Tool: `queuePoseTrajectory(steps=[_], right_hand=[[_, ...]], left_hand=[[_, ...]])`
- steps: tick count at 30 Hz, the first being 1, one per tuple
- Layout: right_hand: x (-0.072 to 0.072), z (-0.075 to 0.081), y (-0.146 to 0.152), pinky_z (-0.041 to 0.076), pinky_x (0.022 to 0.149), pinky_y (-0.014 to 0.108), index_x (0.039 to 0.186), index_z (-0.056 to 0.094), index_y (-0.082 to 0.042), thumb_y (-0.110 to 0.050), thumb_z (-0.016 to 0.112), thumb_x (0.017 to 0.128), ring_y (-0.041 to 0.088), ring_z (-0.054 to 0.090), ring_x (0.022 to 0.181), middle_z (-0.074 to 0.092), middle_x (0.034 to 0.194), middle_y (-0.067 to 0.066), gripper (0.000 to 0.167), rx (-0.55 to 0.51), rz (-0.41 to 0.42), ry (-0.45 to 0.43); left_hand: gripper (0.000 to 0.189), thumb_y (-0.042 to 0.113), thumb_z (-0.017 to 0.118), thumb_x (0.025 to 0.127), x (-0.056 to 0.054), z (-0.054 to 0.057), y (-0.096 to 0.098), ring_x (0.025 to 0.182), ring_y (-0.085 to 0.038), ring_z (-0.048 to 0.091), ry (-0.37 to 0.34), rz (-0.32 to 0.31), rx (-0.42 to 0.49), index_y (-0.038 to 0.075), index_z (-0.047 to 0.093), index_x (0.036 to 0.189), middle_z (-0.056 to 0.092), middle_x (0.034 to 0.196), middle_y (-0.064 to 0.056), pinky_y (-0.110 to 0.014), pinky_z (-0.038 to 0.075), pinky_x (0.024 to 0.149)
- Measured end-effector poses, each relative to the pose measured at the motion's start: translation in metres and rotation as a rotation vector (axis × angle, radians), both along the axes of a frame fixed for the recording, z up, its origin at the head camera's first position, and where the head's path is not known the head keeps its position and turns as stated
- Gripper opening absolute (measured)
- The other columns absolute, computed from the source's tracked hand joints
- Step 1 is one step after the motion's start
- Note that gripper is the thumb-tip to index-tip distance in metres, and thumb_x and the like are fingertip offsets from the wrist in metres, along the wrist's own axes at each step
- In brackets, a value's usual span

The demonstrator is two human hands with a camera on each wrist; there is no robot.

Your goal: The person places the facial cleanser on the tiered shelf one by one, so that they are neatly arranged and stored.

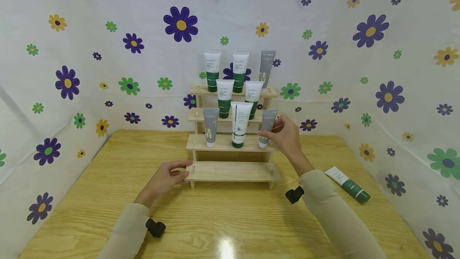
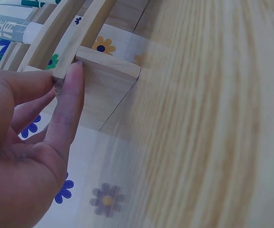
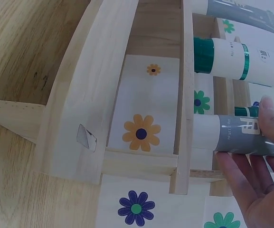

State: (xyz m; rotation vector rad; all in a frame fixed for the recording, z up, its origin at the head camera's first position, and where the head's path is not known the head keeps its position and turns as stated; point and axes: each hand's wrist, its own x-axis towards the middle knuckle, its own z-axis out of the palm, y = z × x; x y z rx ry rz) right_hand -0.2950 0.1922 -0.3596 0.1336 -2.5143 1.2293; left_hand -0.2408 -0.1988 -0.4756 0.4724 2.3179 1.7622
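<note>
A stepped wooden display rack [image 1: 230,171] stands on the table, its lowest shelf bare. My left hand [image 1: 167,179] pinches the left end of that shelf; in the left wrist view the thumb and fingers [image 2: 71,90] close on the board's edge. My right hand [image 1: 287,135] holds a grey tube [image 1: 268,125] upright at the right end of the second shelf from below, its white cap [image 3: 205,132] right at the board. Beside it on that shelf stand a white tube with a green cap [image 1: 241,125] and another grey tube [image 1: 210,125].
Two white-and-green tubes [image 1: 225,97] are on the third shelf. The top shelf bears two more [image 1: 212,71] and a grey tube [image 1: 266,67]. One white-and-green tube [image 1: 348,185] lies on the table [image 1: 230,215] at right. Flower-patterned sheets [image 1: 230,15] enclose the back and sides.
</note>
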Motion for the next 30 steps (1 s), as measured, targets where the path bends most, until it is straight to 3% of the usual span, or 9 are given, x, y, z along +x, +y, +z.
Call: queuePoseTrajectory(steps=[13,23,26,30], right_hand=[[0.002,-0.001,-0.004,0.065,0.08,0.044,0.105,0.058,0.002,-0.026,0.092,0.079,0.035,0.074,0.092,0.073,0.106,0.022,0.051,0.018,-0.017,0.076],[0.005,0.003,0.003,0.051,0.065,0.023,0.106,0.065,-0.002,-0.046,0.087,0.081,0.031,0.069,0.089,0.074,0.104,0.018,0.055,0.107,-0.024,0.041],[0.009,0.007,0.013,0.055,0.068,0.026,0.108,0.069,-0.002,-0.049,0.084,0.084,0.031,0.071,0.091,0.074,0.108,0.018,0.055,0.119,-0.001,0.034],[0.016,0.016,0.037,0.063,0.077,0.04,0.114,0.07,-0.001,-0.045,0.08,0.09,0.036,0.073,0.097,0.073,0.114,0.02,0.051,0.166,0.049,-0.011]], left_hand=[[0.047,0.013,0.063,0.104,-0.001,0.001,-0.001,0.116,-0.032,0.069,-0.004,-0.003,-0.001,-0.003,0.053,0.147,0.052,0.148,-0.031,-0.03,0.064,0.089],[0.047,0.012,0.063,0.103,0.0,-0.001,-0.001,0.115,-0.032,0.07,-0.004,0.007,-0.007,-0.003,0.053,0.147,0.051,0.149,-0.03,-0.03,0.064,0.089],[0.046,0.012,0.063,0.103,0.0,-0.001,0.0,0.115,-0.032,0.07,-0.007,0.011,-0.008,-0.002,0.054,0.147,0.051,0.149,-0.03,-0.03,0.064,0.089],[0.046,0.011,0.063,0.103,0.0,-0.001,0.0,0.116,-0.031,0.07,-0.015,0.019,-0.017,-0.001,0.054,0.147,0.05,0.15,-0.029,-0.03,0.064,0.089]])
